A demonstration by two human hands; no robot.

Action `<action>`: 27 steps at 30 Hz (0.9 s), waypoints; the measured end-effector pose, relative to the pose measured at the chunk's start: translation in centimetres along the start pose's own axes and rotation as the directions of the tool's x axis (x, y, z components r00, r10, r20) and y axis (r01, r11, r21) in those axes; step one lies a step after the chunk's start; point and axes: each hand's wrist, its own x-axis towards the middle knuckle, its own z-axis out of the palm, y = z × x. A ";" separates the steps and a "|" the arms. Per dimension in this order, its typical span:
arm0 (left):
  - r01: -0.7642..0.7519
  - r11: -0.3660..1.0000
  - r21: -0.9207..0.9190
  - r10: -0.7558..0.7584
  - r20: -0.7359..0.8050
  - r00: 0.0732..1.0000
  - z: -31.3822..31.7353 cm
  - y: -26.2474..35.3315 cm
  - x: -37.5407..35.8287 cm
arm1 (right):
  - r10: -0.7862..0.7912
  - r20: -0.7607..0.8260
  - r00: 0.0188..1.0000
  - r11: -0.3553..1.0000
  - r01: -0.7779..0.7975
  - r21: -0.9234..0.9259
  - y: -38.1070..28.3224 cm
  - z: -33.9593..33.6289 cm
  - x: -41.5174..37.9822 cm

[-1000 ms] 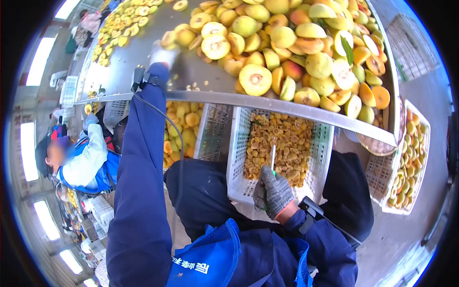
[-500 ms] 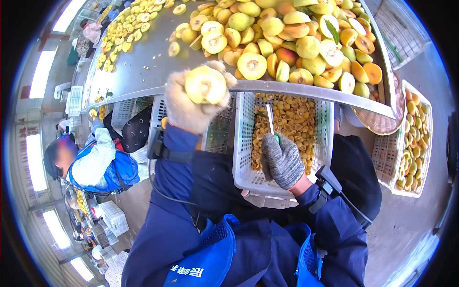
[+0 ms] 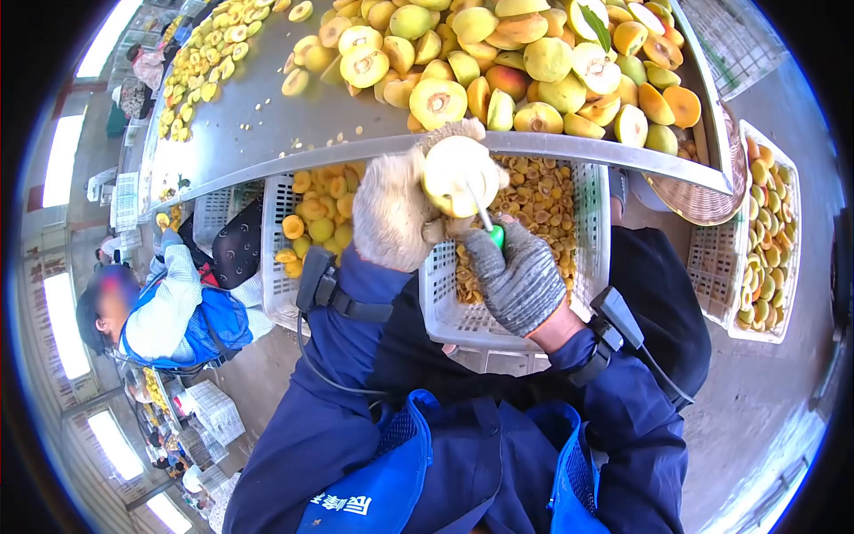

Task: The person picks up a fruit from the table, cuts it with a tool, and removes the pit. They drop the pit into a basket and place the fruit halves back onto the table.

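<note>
My left hand (image 3: pixel 396 206), in a pale fuzzy glove, grips a halved yellow fruit (image 3: pixel 458 175) with its cut face toward me. In my right hand (image 3: pixel 516 278), gloved in grey knit, is a tool with a green handle (image 3: pixel 496 236). Its thin metal blade (image 3: pixel 481 212) reaches onto the cut face of the fruit. Both hands are close together in front of the metal table's rim (image 3: pixel 374 148), over a white crate (image 3: pixel 440 307) of small brownish-yellow pieces.
Halved fruits (image 3: pixel 569 89) are heaped on the table. Flatter pieces (image 3: pixel 200 67) lie farther left. Another crate (image 3: pixel 283 191) of fruit stands left, a wicker basket (image 3: pixel 712 191) and a full crate (image 3: pixel 765 240) right. A co-worker in a blue vest (image 3: pixel 209 325) is at the left.
My left hand has moved right and down with the fruit. The blade, upright and apart from the fruit before, now meets its cut face. The view has shifted, showing the left crate's fruit.
</note>
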 end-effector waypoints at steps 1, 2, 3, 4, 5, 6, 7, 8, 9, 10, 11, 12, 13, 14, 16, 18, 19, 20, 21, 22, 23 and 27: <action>0.018 0.999 -0.027 -0.016 0.079 0.997 -0.2 0.0 -0.2 | 0.001 0.000 1.000 1.000 -0.001 -0.001 0.0 0.0 0.1; 0.037 0.998 -0.052 -0.029 0.158 0.987 -0.3 0.1 -0.3 | 0.091 0.019 0.996 0.988 -0.093 0.120 0.0 -0.1 0.2; 0.038 0.998 -0.053 -0.029 0.158 0.987 -0.4 0.3 -0.3 | 0.178 0.049 0.983 0.954 -0.184 0.237 0.0 -0.3 0.3; 0.043 0.994 0.105 -0.057 0.141 0.988 -0.5 0.6 -0.4 | 0.228 0.078 0.970 0.941 -0.241 0.236 -0.2 -0.4 0.4; 0.049 0.964 0.261 -0.082 0.118 0.990 -0.6 0.7 -0.4 | 0.230 0.081 0.970 0.941 -0.243 0.236 -0.4 -0.4 0.4; -0.003 0.962 0.273 -0.024 0.094 0.995 -0.6 0.1 -0.2 | 0.290 0.115 0.950 0.922 -0.309 0.235 -0.5 -0.4 0.4; -0.003 0.963 0.271 -0.023 0.092 0.996 -0.6 -0.1 -0.2 | 0.348 0.149 0.925 0.898 -0.375 0.230 -0.6 -0.4 0.4; 0.002 0.965 0.262 -0.030 0.104 0.994 -0.5 -0.2 -0.2 | 0.351 0.152 0.924 0.897 -0.378 0.228 -0.4 -0.3 0.3; 0.006 0.968 0.253 -0.037 0.118 0.992 -0.5 -0.2 -0.2 | 0.275 0.126 0.953 0.930 -0.297 0.214 -0.1 -0.2 0.2; 0.006 0.968 0.251 -0.037 0.116 0.993 -0.4 -0.2 -0.1 | 0.196 0.101 0.975 0.957 -0.213 0.198 0.1 -0.2 0.2; 0.042 0.972 0.231 -0.067 0.102 0.993 -0.3 -0.2 0.0 | 0.196 0.102 0.975 0.957 -0.213 0.198 0.1 -0.2 0.2; 0.077 0.975 0.210 -0.097 0.089 0.991 -0.2 -0.2 0.1 | 0.207 0.093 0.974 0.952 -0.223 0.212 0.1 -0.1 0.0; 0.077 0.974 0.211 -0.098 0.089 0.991 -0.4 -0.2 0.1 | 0.218 0.085 0.972 0.946 -0.232 0.226 0.1 -0.1 -0.1; 0.086 0.980 0.179 -0.107 0.108 0.988 -0.8 -0.2 0.0 | 0.218 0.084 0.972 0.946 -0.232 0.227 0.2 -0.1 -0.2; 0.098 0.984 0.146 -0.117 0.126 0.985 -1.1 -0.2 0.0 | 0.180 -0.071 0.981 0.899 -0.135 0.417 0.6 0.1 -0.4; 0.124 0.981 0.152 -0.148 0.160 0.976 -1.0 -0.2 0.0 | 0.216 -0.102 0.971 0.919 -0.167 0.356 0.7 -0.8 0.0; 0.127 0.980 0.153 -0.152 0.164 0.975 -0.7 -0.5 0.0 | 0.243 -0.135 0.961 0.936 -0.195 0.292 0.8 -1.2 0.4; 0.080 0.973 0.217 -0.107 0.116 0.987 -0.3 -1.1 -0.1 | 0.216 -0.147 0.965 0.952 -0.174 0.253 1.2 -1.3 0.5; 0.036 0.959 0.281 -0.057 0.069 0.996 0.0 -1.5 -0.2 | 0.218 -0.151 0.964 0.952 -0.175 0.252 1.3 -1.4 0.5; 0.055 0.937 0.344 -0.089 0.084 0.993 0.0 -1.4 -0.2 | 0.232 -0.179 0.956 0.940 -0.174 0.293 1.0 -1.4 0.7; 0.055 0.937 0.344 -0.089 0.083 0.993 -0.1 -1.1 -0.3 | 0.246 -0.204 0.948 0.927 -0.169 0.334 0.5 -1.3 0.8; 0.322 0.945 0.059 -0.327 0.206 0.922 -0.4 -0.4 -0.2 | 0.164 -0.333 0.929 0.981 -0.118 0.152 0.4 -2.3 1.2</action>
